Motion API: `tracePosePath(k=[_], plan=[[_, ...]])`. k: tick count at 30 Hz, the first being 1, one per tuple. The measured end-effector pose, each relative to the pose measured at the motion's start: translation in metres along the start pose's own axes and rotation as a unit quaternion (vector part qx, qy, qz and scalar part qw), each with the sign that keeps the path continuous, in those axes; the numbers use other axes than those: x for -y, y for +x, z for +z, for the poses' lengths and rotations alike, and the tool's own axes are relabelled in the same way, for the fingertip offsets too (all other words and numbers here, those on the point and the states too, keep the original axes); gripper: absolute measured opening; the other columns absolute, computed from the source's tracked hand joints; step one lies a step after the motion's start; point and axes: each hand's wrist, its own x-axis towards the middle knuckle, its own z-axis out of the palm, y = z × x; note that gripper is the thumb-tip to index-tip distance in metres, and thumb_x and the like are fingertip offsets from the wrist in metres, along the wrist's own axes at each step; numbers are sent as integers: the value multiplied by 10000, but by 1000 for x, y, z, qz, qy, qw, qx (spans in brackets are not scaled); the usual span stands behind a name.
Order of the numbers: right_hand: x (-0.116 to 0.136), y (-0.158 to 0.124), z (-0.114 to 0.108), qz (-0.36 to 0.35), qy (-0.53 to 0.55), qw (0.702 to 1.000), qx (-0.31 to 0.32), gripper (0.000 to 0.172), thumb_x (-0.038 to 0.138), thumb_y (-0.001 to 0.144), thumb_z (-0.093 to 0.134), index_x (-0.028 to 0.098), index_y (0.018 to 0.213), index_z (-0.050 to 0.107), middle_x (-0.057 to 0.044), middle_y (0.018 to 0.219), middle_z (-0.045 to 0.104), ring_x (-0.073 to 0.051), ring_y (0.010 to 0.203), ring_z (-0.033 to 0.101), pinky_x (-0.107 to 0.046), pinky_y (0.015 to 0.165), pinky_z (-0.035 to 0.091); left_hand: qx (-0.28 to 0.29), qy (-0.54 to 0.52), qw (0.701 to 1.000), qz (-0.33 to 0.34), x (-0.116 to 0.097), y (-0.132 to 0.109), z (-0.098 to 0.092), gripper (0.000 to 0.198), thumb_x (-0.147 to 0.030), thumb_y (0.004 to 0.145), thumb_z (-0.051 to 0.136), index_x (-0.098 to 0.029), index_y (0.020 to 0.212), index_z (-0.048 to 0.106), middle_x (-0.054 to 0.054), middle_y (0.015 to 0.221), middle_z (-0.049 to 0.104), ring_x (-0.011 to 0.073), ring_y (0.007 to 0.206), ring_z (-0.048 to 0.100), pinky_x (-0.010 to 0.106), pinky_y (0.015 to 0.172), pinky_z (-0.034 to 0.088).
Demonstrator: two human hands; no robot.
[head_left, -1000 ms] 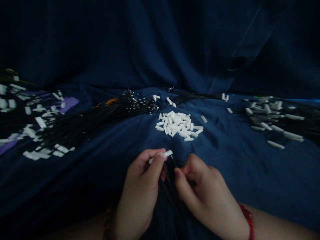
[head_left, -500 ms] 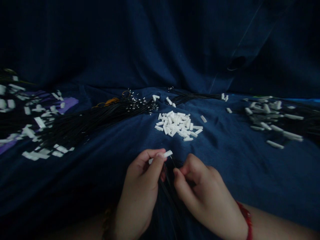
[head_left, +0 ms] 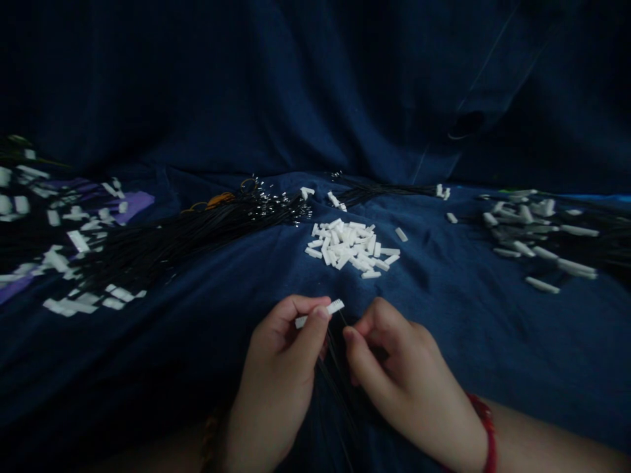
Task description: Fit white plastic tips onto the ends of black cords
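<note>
Between the thumb and fingers of my left hand (head_left: 286, 374) is a white plastic connector housing (head_left: 336, 307), tilted with its right end slightly raised. My right hand (head_left: 404, 374) pinches a thin black wire (head_left: 342, 318) close to its end. The wire's tip meets the lower edge of the housing near its right end; whether it sits inside a slot is too small to tell. More black wires (head_left: 340, 394) hang below, between my hands. Beyond them lies a loose pile of white connector housings (head_left: 348, 243).
On the left, black wire bundles (head_left: 162, 240) with white connectors and bare metal terminals spread over dark blue cloth (head_left: 207, 328). Another wire bundle with white connectors (head_left: 532, 223) lies at the right. A purple piece (head_left: 135, 205) and an orange tie (head_left: 217, 200) are among the left bundles.
The housing and my left fingers have shifted slightly right, showing more of the housing's left end. My right hand has moved very slightly right and keeps its pinch on the wire.
</note>
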Motion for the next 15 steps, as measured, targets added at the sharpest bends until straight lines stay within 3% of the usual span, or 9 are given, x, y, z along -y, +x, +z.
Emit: tracePosePath(k=[6, 15], plan=[[0, 3, -2, 3, 23, 1000, 0, 86, 210, 876, 420, 174, 810, 462, 5, 686, 581, -100, 579, 542, -204, 526, 363, 16, 20, 1000, 1, -2, 1, 0, 215, -403, 774, 557, -214, 855, 620, -27, 671, 547, 76, 607, 455, 181, 549, 366], [-1, 3, -4, 0, 23, 999, -29, 140, 226, 876, 438, 170, 750, 458, 30, 594, 538, -85, 523, 508, -204, 507, 347, 46, 16, 999, 18, -2, 0, -1, 194, -374, 765, 581, -194, 817, 631, -30, 632, 523, 75, 595, 439, 191, 540, 347]])
